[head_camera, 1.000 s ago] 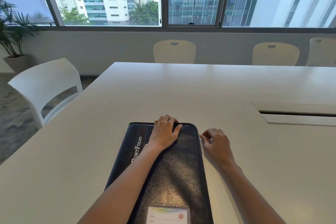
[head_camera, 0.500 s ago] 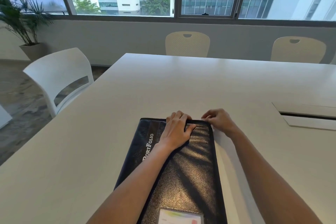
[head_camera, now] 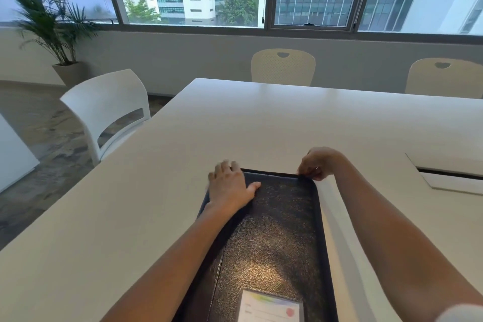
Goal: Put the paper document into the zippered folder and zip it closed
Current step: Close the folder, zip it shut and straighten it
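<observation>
A black leather-look zippered folder (head_camera: 274,238) lies shut and flat on the white table (head_camera: 156,204), long side running away from me, with a card window near its front end. My left hand (head_camera: 230,185) presses palm-down on its far left corner, fingers spread. My right hand (head_camera: 317,163) pinches something small, apparently the zipper pull, at the folder's far right corner. No paper document shows; the folder hides its inside.
A white chair (head_camera: 109,112) stands at the table's left side. Two cream chairs (head_camera: 283,66) stand along the far edge. A cable hatch (head_camera: 449,175) is set into the tabletop at the right. A potted palm (head_camera: 52,21) is in the left corner.
My right hand has moved from the folder's right edge up to its far right corner. My left hand has slid left to the far left corner. The camera has tilted.
</observation>
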A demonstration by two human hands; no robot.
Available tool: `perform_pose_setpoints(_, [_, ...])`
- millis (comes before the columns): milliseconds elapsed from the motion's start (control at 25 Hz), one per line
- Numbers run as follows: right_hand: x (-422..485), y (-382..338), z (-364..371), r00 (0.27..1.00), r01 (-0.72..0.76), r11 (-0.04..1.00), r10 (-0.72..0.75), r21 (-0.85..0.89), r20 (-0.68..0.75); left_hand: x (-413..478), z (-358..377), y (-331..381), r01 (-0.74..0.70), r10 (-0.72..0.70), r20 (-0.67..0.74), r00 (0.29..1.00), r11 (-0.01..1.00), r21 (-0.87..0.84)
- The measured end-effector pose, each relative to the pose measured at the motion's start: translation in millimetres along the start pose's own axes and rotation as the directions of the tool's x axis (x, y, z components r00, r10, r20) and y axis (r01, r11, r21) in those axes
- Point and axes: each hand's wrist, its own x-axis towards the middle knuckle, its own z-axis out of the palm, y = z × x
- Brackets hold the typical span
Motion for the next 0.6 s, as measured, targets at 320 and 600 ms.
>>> perform_pose_setpoints(320, [-1, -31, 15, 0.983, -0.166, 0.935, 0.182, -0.313, 0.02, -15, -1, -42, 0.061, -0.054, 0.096, 0.994, 0.996, -0.072])
perform_pose_setpoints(600, [3, -83, 61, 0.995, -0.094, 0.937, 0.083, -0.336, -0.046, -16, 8, -49, 0.024, -0.022, 0.019, 1.0, 0.994, -0.103])
